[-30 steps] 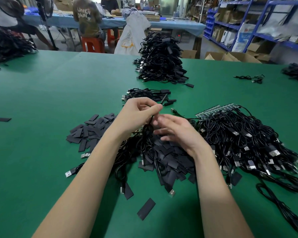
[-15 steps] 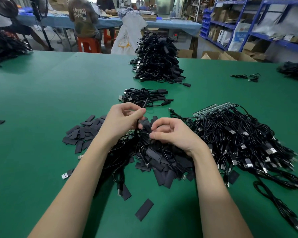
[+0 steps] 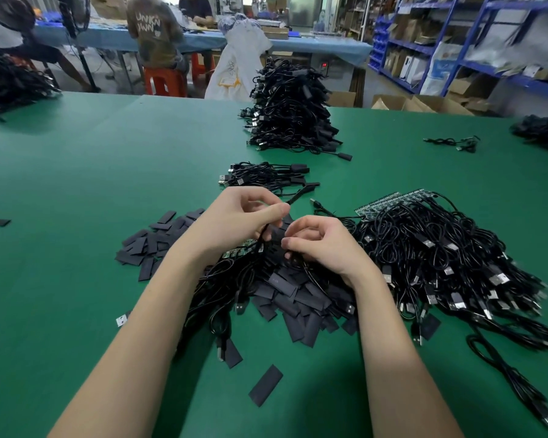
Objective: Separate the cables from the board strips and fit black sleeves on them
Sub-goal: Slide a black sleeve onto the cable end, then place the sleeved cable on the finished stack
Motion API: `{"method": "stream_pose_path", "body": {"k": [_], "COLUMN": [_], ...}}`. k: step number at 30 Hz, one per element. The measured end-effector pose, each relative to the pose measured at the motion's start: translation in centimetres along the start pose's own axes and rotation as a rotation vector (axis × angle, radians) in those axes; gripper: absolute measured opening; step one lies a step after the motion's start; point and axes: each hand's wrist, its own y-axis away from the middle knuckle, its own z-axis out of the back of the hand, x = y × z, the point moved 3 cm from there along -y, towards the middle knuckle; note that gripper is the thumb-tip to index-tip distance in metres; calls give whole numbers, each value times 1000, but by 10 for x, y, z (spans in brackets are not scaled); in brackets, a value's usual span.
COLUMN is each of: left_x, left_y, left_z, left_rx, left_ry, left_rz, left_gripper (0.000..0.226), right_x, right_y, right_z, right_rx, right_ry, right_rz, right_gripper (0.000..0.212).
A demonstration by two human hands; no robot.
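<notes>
Cable [image 3: 268,230] now hangs pinched in the left hand [image 3: 241,221], lifted higher than before; right hand [image 3: 321,245] grips a sleeve [image 3: 280,235], ready for fitting.

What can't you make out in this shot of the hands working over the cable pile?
Head view, the only one:
- What the right hand holds: its curled fingers cover it.
- Whether a sleeve is already on the cable pinched by the left hand: the hands hide that spot.
- The small green board strip: mostly under the left wrist.
- Plugs at the right pile's edge: motion-blurred.
</notes>
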Motion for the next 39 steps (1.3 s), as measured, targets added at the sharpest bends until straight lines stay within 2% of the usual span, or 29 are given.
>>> {"method": "stream_pose_path", "body": {"k": [4,10,16,17,19,21,22,24,26,29,34,39], "left_x": [-17,-33,-27,-23,-7,12,20,32,39,46,55,59], "left_y": [-8,-71,-160,-170,-188,-196,-196,-193,-189,-182,-177,-173], "left_z": [8,26,16,13,6,0,-3,-10,-17,-20,-19,-12], "left_rx": [-14,87,24,7,27,55,36,-3,-8,-33,-24,26], "left_ry": [-89,-632,-1064,-1121,-1255,-1409,-1441,-1403,-1358,-1384,-1208,-1118], "left_rz": [-7,63,-26,-47,-52,5,43,122,191,207,200,112], "left_gripper": [14,16,7,9,29,54,60,55,41,29,27,34], "right_x": [0,0,-3,-4,-5,-5,-5,-5,-4,-4,-3,-6], "right_y": [1,1,0,0,0,1,1,0,0,0,0,-1], "right_z": [0,-2,-3,-3,-2,-1,0,0,-1,-4,-4,-4], "right_rx": [14,20,44,46,52,58,60,60,57,55,62,44], "right_ry": [-3,12,19,15,-1,-26,-36,-51,-42,-29,-56,-53], "right_rz": [-11,-41,-41,-46,-48,-45,-45,-49,-53,-53,-69,-78], "right_gripper": [9,6,8,11,12,6,3,4,4,6,7,7]}}
